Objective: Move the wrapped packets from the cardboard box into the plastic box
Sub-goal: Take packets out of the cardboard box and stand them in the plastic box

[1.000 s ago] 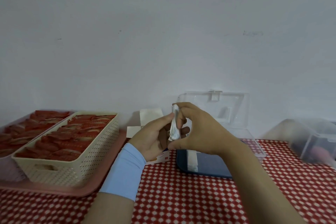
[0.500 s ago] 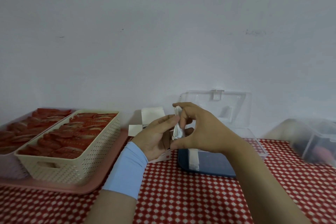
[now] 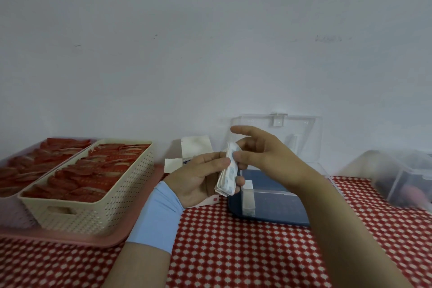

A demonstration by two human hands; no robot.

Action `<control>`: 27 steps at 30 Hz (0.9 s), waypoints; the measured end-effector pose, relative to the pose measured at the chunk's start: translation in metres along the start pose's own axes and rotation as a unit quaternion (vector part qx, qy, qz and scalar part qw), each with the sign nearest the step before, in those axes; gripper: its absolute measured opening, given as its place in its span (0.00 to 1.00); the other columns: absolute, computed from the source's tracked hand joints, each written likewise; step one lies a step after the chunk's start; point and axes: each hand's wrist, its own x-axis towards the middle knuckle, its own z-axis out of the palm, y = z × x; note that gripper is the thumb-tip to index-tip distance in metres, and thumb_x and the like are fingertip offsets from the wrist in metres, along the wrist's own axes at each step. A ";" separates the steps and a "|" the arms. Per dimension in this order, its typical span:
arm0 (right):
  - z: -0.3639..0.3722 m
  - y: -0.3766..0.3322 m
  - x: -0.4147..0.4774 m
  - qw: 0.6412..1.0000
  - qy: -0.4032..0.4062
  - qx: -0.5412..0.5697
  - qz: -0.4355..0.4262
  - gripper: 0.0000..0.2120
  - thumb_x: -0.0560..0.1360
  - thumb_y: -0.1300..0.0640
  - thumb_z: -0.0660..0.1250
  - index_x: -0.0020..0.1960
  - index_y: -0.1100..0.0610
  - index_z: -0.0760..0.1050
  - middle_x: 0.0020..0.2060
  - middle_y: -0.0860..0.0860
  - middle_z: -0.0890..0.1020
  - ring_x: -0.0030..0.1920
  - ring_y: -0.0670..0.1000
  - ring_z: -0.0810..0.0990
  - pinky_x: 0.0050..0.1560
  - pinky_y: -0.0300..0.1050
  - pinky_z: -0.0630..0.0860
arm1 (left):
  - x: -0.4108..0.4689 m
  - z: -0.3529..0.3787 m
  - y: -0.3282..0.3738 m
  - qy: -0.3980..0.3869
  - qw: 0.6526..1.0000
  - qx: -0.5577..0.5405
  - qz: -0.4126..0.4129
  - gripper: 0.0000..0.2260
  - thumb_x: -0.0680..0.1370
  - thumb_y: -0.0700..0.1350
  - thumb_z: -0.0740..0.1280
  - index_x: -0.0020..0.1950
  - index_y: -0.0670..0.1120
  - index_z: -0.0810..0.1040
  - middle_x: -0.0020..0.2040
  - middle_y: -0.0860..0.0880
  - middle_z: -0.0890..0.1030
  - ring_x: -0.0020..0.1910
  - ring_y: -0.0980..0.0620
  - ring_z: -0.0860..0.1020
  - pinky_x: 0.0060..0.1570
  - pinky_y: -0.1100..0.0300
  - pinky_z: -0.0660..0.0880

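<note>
Grip of the left hand (image 3: pixel 198 177) closes round the wrapped packets (image 3: pixel 228 177), held upright above the worktop (image 3: pixel 233 252) between cardboard box (image 3: pixel 194 147) and open plastic box (image 3: pixel 280 208), right hand (image 3: pixel 264 154) pinching their top edge: removal judged done, placement outstanding.

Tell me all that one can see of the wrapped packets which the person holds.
The wrapped packets are a thin stack of flat white wrappers with pale blue print, seemingly paper or soft film. The stack stands nearly upright, slightly tilted, in the air, seen between the cardboard box and the plastic box. The left hand grips its lower part, thumb in front, fingers curled behind. The right hand pinches its upper end. Their number cannot be counted.
</note>
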 end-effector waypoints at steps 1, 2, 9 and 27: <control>-0.001 0.000 0.000 1.000 -0.006 -0.018 0.008 0.20 0.77 0.66 0.70 0.67 0.55 0.76 0.45 0.53 0.84 0.42 0.48 0.82 0.51 0.42 0.79 | -0.001 0.000 0.000 -0.003 1.000 0.010 -0.007 0.14 0.76 0.41 0.63 0.60 0.37 0.75 0.45 0.44 0.84 0.40 0.47 0.84 0.39 0.55 0.82; -0.002 0.000 -0.001 0.999 -0.015 -0.029 0.017 0.18 0.76 0.66 0.70 0.65 0.56 0.78 0.45 0.53 0.85 0.43 0.47 0.83 0.51 0.42 0.79 | -0.001 0.001 0.000 -0.002 1.000 0.019 -0.013 0.14 0.76 0.41 0.63 0.60 0.38 0.75 0.44 0.44 0.84 0.40 0.48 0.84 0.39 0.55 0.82; -0.009 -0.001 -0.003 0.997 0.009 -0.076 0.027 0.04 0.75 0.67 0.71 0.47 0.62 0.84 0.41 0.57 0.87 0.41 0.53 0.84 0.52 0.45 0.82 | 0.001 0.001 0.008 0.051 0.990 0.119 -0.051 0.06 0.81 0.39 0.63 0.55 0.40 0.78 0.50 0.40 0.84 0.50 0.43 0.84 0.47 0.51 0.83; -0.004 0.010 -0.005 0.975 0.064 0.122 0.177 0.09 0.76 0.62 0.72 0.54 0.66 0.82 0.48 0.61 0.86 0.45 0.54 0.85 0.51 0.51 0.83 | 0.006 0.011 0.004 0.249 0.904 0.345 0.047 0.03 0.76 0.36 0.72 0.46 0.43 0.81 0.39 0.46 0.86 0.31 0.52 0.82 0.31 0.62 0.79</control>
